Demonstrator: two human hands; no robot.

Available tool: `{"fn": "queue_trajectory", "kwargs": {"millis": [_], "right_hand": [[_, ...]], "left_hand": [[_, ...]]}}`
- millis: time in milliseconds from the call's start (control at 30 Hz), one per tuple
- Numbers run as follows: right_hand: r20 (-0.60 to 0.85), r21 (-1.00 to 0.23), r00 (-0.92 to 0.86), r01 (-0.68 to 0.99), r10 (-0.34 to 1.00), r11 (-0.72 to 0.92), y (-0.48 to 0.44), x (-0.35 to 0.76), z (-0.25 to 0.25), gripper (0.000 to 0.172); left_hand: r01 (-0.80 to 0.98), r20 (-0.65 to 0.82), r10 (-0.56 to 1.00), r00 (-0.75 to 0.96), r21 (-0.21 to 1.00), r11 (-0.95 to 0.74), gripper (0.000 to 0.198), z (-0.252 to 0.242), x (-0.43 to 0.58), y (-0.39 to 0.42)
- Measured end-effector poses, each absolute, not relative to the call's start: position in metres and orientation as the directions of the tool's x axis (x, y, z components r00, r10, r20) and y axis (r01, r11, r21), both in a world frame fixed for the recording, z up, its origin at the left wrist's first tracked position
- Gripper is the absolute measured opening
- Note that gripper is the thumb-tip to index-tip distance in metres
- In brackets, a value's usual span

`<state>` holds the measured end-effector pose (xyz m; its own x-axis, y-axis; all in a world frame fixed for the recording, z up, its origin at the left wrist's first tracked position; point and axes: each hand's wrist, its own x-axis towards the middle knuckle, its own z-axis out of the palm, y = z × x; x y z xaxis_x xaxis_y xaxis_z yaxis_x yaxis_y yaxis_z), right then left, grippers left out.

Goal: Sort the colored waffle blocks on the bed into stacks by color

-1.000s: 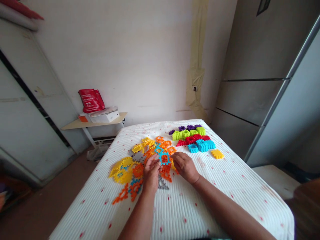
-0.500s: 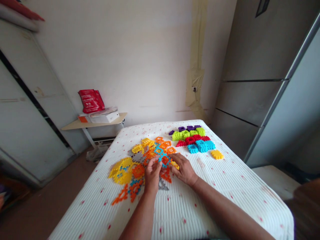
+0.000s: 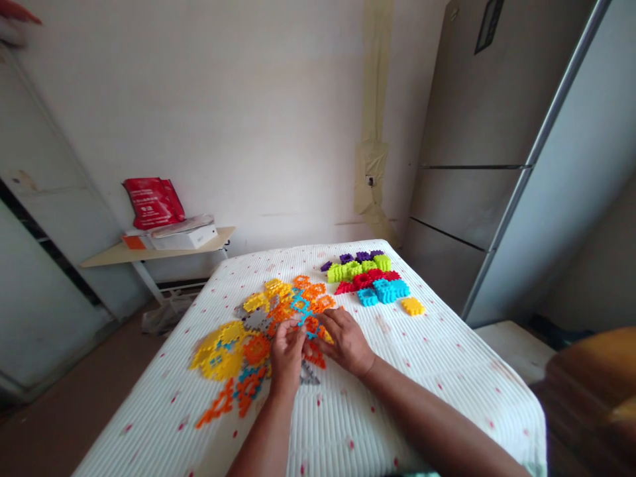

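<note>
My left hand [image 3: 287, 344] is closed in a pinch at the left edge of a blue interlocking plastic tile [image 3: 306, 319]. My right hand [image 3: 348, 343] curls its fingers round the right side of the same tile; its fingertips are partly hidden. Under and around both hands lies a loose heap of notched tiles. It has orange tiles [image 3: 257, 349], yellow tiles [image 3: 223, 361] and grey tiles [image 3: 256, 320]. A grey triangular piece [image 3: 309, 375] lies on the cloth between my wrists.
Sorted rows stand at the far right of the table [image 3: 427, 397]: purple tiles [image 3: 362, 256], green tiles [image 3: 352, 269], red tiles [image 3: 370, 279] and blue tiles [image 3: 390, 290]. One yellow tile [image 3: 413, 306] lies beside them. A fridge [image 3: 472, 126] stands at right, a side table [image 3: 112, 255] at left.
My view has turned to the right, so everything sits further left in it. The blue tile stays between my hands, and my fingers have shifted slightly around it.
</note>
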<state>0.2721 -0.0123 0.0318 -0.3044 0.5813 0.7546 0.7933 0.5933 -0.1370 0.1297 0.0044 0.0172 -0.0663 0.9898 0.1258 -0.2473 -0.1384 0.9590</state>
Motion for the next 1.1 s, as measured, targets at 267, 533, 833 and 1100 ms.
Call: {"fn": "queue_trajectory", "kwargs": {"millis": [267, 533, 833, 1100], "right_hand": [[0.700, -0.202, -0.017, 0.954, 0.714, 0.220, 0.006, 0.317, 0.037, 0.029], [0.418, -0.145, 0.328, 0.945, 0.847, -0.295, 0.020, 0.352, 0.039, 0.024], [0.350, -0.135, 0.389, 0.921, 0.852, -0.365, 0.023, 0.353, 0.034, 0.025], [0.374, -0.172, 0.370, 0.929, 0.850, -0.328, 0.026, 0.354, 0.028, 0.024]], "left_hand": [[-0.226, 0.161, 0.978, -0.133, 0.956, -0.188, 0.057, 0.015, 0.127, 0.007], [-0.237, 0.173, 0.977, -0.122, 0.951, -0.198, 0.058, 0.012, 0.128, 0.006], [-0.255, 0.160, 0.979, -0.127, 0.949, -0.188, 0.058, 0.015, 0.128, 0.004], [-0.255, 0.167, 0.977, -0.135, 0.947, -0.198, 0.057, 0.022, 0.131, -0.001]]}}
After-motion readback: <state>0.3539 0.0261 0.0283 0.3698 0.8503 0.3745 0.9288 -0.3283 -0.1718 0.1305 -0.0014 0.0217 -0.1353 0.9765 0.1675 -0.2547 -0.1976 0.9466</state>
